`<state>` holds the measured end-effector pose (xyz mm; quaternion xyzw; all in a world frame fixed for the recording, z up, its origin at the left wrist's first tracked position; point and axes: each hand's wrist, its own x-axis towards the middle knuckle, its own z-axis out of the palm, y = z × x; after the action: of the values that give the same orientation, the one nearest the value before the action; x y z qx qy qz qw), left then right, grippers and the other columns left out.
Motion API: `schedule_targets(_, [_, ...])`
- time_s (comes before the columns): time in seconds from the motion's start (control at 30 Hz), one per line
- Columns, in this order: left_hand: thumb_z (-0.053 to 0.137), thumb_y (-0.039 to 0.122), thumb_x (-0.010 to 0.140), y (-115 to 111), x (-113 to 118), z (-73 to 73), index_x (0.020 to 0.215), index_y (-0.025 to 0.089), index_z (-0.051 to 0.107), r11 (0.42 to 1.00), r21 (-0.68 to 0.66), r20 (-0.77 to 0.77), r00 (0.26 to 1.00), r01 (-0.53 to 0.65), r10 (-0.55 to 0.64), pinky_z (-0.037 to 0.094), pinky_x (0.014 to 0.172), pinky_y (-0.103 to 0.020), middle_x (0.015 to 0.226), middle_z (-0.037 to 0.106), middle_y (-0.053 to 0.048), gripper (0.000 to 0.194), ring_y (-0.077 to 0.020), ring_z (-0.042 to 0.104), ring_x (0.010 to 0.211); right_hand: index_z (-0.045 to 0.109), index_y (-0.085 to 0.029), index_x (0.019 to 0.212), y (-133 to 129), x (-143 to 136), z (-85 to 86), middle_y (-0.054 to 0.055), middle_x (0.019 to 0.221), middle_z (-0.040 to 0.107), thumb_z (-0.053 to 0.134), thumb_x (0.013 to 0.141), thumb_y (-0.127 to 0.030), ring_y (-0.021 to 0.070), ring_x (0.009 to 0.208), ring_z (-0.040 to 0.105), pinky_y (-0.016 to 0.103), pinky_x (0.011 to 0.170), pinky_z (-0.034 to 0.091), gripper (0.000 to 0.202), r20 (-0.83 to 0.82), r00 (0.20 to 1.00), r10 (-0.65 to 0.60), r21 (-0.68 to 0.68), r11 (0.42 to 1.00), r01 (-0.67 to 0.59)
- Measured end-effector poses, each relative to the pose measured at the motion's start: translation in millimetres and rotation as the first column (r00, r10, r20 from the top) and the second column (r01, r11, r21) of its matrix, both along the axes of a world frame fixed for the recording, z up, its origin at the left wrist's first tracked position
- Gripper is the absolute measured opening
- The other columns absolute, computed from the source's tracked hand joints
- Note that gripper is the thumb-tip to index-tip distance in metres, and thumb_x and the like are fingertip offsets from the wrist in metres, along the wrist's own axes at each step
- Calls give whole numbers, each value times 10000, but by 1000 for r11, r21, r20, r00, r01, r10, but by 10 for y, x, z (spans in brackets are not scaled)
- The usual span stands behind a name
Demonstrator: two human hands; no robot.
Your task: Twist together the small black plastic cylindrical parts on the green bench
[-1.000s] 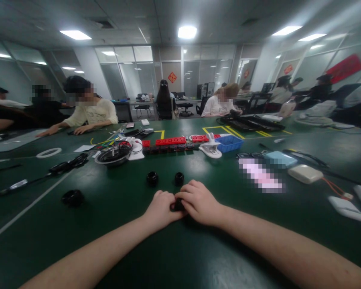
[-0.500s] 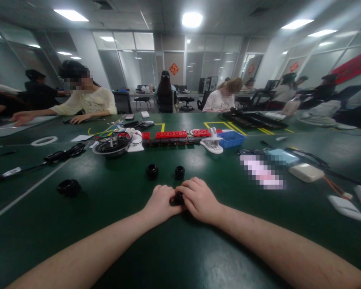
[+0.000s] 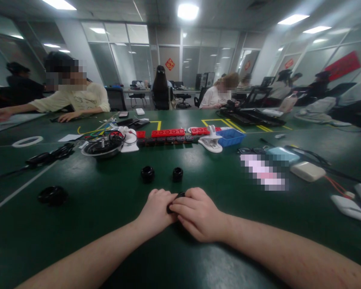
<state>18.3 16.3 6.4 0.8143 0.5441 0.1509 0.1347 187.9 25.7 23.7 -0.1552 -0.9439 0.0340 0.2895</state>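
Observation:
Between my two hands is a small black part (image 3: 170, 207), mostly covered by fingers, so its exact kind cannot be made out. My left hand (image 3: 159, 206) is closed on it from the left. From the right, my right hand (image 3: 198, 212) wraps over it with bent fingers. Just beyond the hands, two glossy black ring-shaped parts stand on the green table: one at the left (image 3: 147, 174) and a smaller one at the right (image 3: 177, 174). A larger black ring-shaped part (image 3: 52, 195) lies off to the left.
Farther back are a metal bowl (image 3: 102, 147) of black parts, a row of red blocks (image 3: 167, 133), a white clip stand (image 3: 211, 141) and a blue bin (image 3: 231, 137). A cream box (image 3: 307, 171) and cables lie at the right. People sit across the table (image 3: 243, 249).
My hands have come slightly nearer to me, and the right fingers have shifted over the black part. The whole view has swung a little to the right.

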Motion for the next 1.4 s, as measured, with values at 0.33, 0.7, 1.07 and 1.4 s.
schedule_targets(0.33, [538,268,704,0,-3,26,702,207,548,1000,-31,-2,1000,-4,4,315,697,-310,687,554,21,62,-179,486,719,579,-104,976,-38,37,11,76,783,613,376,830,-199,178,713,457,325,626,342,267,-46,999,-5,-2,1000,5])
schedule_targets(0.7, [570,383,720,8,-17,9,651,191,542,1000,-6,53,999,5,-5,318,672,-299,634,520,32,205,-164,481,657,531,-123,1019,66,69,-49,70,783,587,363,847,-221,180,708,432,328,651,337,260,-48,991,-123,-88,989,118])
schedule_targets(1.07, [575,466,721,0,-13,11,626,182,519,1000,-3,58,998,12,-12,299,651,-292,624,505,39,304,-149,465,640,520,-117,1011,130,86,-66,80,811,585,353,856,-251,187,738,436,341,689,348,265,-44,981,-190,-129,975,183])
schedule_targets(1.4, [563,490,718,-7,7,47,616,182,520,1000,-12,51,999,10,-9,306,649,-297,628,519,29,327,-155,467,642,515,-113,1023,158,67,-57,86,827,575,332,870,-279,193,757,435,347,700,348,291,-35,977,-209,-112,972,204])
